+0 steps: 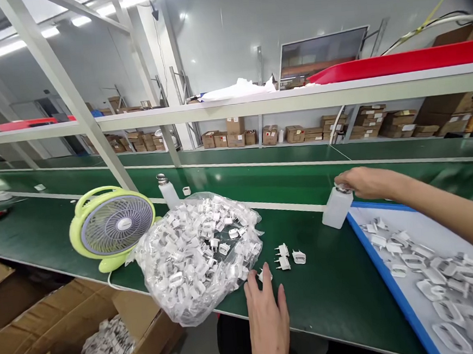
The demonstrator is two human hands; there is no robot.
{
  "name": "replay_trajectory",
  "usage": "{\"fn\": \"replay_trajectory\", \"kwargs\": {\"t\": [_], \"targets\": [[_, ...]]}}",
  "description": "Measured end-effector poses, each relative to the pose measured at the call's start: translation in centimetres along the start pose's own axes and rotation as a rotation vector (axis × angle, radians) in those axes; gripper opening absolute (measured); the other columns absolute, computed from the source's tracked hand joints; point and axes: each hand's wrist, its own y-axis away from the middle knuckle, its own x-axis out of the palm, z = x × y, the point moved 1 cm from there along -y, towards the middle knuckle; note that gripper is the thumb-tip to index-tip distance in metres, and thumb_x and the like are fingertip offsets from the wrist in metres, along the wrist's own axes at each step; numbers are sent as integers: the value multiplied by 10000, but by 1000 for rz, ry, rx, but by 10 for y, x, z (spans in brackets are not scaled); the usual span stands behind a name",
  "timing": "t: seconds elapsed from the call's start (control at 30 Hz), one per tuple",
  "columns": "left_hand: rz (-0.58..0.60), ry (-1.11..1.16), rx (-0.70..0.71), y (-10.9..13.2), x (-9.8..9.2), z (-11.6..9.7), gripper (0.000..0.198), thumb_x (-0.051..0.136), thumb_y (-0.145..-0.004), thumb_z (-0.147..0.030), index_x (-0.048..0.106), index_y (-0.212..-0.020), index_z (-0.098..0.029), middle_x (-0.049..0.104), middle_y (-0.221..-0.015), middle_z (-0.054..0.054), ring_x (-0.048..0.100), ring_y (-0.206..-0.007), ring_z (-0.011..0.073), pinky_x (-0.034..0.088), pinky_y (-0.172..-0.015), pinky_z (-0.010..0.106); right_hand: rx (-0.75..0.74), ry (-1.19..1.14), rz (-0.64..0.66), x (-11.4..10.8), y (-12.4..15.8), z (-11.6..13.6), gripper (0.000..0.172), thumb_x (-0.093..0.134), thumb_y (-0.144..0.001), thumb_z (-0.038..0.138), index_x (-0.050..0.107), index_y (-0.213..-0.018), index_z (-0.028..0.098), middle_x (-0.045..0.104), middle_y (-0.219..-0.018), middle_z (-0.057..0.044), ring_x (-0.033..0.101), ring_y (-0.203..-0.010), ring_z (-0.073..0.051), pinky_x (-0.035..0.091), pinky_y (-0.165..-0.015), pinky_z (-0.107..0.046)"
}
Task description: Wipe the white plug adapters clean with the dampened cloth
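A green workbench [329, 268] carries a bag [197, 256] of adapters [223, 249], a fan [113, 225] and a tray [385, 274].

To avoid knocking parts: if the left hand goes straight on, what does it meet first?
Most likely the small white plug adapter just beyond the fingertips of the left hand; they may already touch it, as depth is unclear.

The plug adapters [284, 258] are glossy white plastic, the bag [176, 304] crinkled clear film, the desk [329, 268] smooth green matting.
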Motion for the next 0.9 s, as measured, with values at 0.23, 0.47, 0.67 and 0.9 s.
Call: {"fn": "replay_trajectory", "kwargs": {"t": [0.23,0.47,0.67,0.9], "targets": [[8,-41,163,-11,10,3,331,408,-1044,-251,650,-1270,-238,613,-1325,164,565,-1238,365,534,-962,532,151,-550,-17,-17,50,50,369,624,-963,535,645,-972,167,658,-918,-23,614,-745,-145,514,-657,-282],[-29,30,378,-24,16,26,339,351,-1031,-168,678,-1013,-257,660,-1247,126,634,-1129,303,572,-883,454,361,-1160,-62,-7,168,142,497,628,-874,695,631,-1014,218,648,-827,-37,612,-687,-155,470,-576,-239],[22,111,411,-24,17,22,341,340,-1033,-195,671,-1053,-272,679,-1230,123,648,-1146,315,587,-880,504,543,-1805,-44,-9,214,177,317,877,-761,439,668,-879,232,585,-726,29,542,-588,-74,421,-527,-152],[86,105,530,-18,30,15,336,360,-1026,-159,657,-1120,-287,670,-1269,114,630,-1190,307,576,-920,513,577,-1884,-74,-2,229,177,301,886,-759,408,674,-865,223,557,-716,34,517,-571,-68,391,-513,-156]]}}
